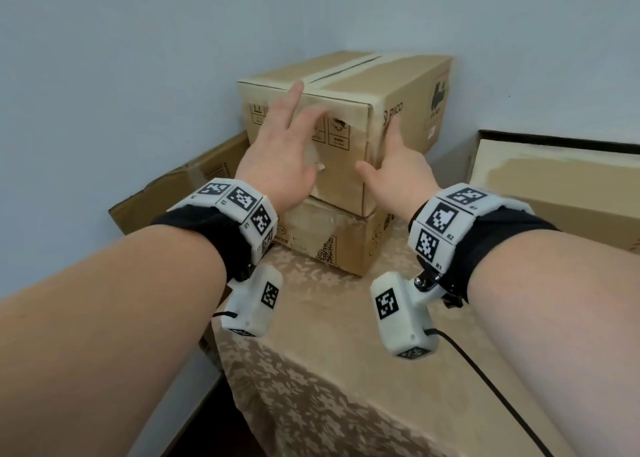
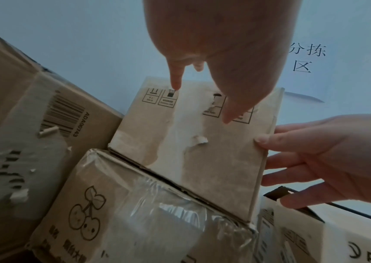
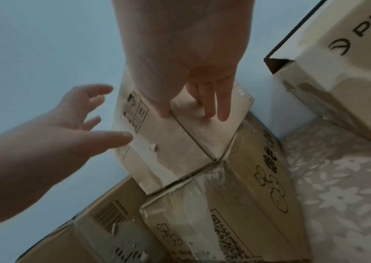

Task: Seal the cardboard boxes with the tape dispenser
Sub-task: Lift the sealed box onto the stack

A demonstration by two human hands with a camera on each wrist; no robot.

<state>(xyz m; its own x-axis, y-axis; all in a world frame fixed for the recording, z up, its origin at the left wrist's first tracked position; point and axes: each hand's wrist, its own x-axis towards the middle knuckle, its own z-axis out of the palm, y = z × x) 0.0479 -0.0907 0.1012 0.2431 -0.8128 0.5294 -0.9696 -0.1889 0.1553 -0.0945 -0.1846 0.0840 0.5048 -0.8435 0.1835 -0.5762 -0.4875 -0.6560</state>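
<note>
Top cardboard box [image 1: 346,138], stacked on the cherry-print box [image 1: 332,242], sits between both hands [image 1: 282,152] [image 1: 398,172], fingers spread and gripping nothing; an uneven squeeze could tip it off.

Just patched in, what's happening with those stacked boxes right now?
A person is reaching both hands toward the top box, which sits on a cherry-printed box on the table. The right hand touches its near corner edge with straight fingers; the left hand is spread open in front of the face, contact unclear. The top seam is already taped. No tape dispenser is in view.
</note>
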